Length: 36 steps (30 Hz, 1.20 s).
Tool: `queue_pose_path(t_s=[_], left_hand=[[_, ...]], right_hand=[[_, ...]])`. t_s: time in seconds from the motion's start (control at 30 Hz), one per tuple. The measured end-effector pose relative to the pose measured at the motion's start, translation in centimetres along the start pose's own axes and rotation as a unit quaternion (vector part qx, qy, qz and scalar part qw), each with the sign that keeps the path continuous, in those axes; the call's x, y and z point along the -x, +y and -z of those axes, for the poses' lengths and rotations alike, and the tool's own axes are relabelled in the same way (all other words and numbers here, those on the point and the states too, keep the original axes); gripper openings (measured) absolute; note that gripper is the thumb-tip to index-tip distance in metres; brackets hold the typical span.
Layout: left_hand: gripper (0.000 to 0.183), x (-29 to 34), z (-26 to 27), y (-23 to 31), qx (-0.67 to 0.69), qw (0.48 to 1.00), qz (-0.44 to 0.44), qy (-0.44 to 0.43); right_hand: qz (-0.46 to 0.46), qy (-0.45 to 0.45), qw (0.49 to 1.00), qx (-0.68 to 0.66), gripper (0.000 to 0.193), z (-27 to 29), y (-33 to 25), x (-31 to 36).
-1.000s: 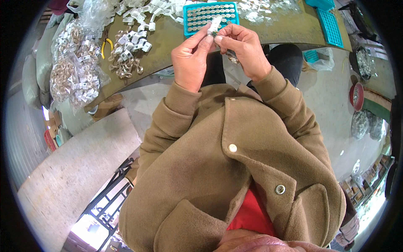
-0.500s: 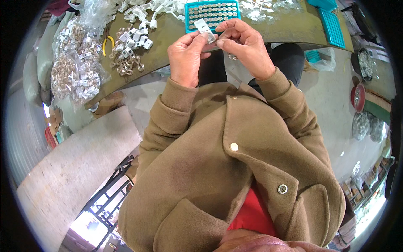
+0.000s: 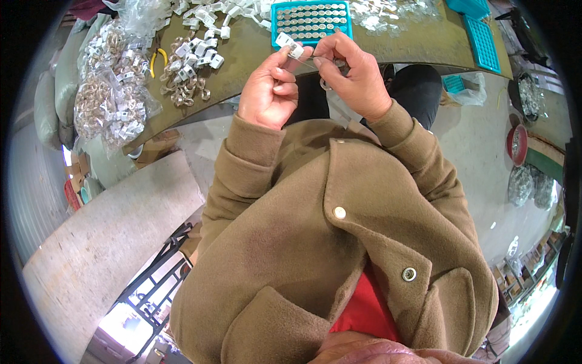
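Note:
My left hand [image 3: 270, 91] pinches a small white plastic casing [image 3: 282, 40] between thumb and fingers, just in front of the teal tray. A thin wire-like strand [image 3: 307, 63] runs from the casing across to my right hand [image 3: 354, 76]. The right thumb and forefinger are closed on that strand, and part of a clear loop shows below these fingers. Behind both hands, the teal tray [image 3: 274, 27] holds rows of round silvery pieces [image 3: 309, 19]. What the right palm covers is hidden.
White casings with clear coiled cords [image 3: 189, 70] lie left on the table [image 3: 412, 53], near yellow-handled pliers [image 3: 159, 60]. Stuffed plastic bags [image 3: 115, 91] crowd its left end. Clear flat pieces [image 3: 388, 13] and another teal tray [image 3: 482, 45] are at the right.
The white casing has tilted and shifted slightly left in my left hand. My right hand has turned a little, and the strand between the hands now shows.

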State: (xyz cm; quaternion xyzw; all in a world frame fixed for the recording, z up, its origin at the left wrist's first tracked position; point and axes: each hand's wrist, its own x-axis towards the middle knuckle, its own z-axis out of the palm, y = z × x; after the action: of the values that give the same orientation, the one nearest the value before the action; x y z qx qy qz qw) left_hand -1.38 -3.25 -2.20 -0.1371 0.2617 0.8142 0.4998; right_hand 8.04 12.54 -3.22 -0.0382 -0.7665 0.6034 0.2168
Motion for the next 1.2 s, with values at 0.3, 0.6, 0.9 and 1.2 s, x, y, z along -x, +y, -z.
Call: queue_pose_path(t_s=[0.3, 0.6, 0.9, 1.2], left_hand=[[0.029, 0.4, 0.4, -0.9, -0.212, 0.970, -0.074, 0.090], [0.018, -0.4, 1.0, -2.9, -0.325, 0.943, -0.050, 0.058], [0.019, -1.1, 1.0, -4.1, -0.314, 0.947, -0.019, 0.067], [0.024, -1.1, 0.3, -1.9, -0.250, 0.965, -0.059, 0.058]], right_hand=[[0.133, 0.048, 0.972, 0.189, 0.006, 2.8, 0.9, -0.4], [0.098, 0.095, 0.943, 0.305, 0.009, 3.8, 3.1, -3.3], [0.135, 0.044, 0.892, 0.429, 0.010, 3.2, 3.5, -3.7], [0.190, 0.040, 0.893, 0.405, 0.015, 3.3, 4.2, -4.7]])
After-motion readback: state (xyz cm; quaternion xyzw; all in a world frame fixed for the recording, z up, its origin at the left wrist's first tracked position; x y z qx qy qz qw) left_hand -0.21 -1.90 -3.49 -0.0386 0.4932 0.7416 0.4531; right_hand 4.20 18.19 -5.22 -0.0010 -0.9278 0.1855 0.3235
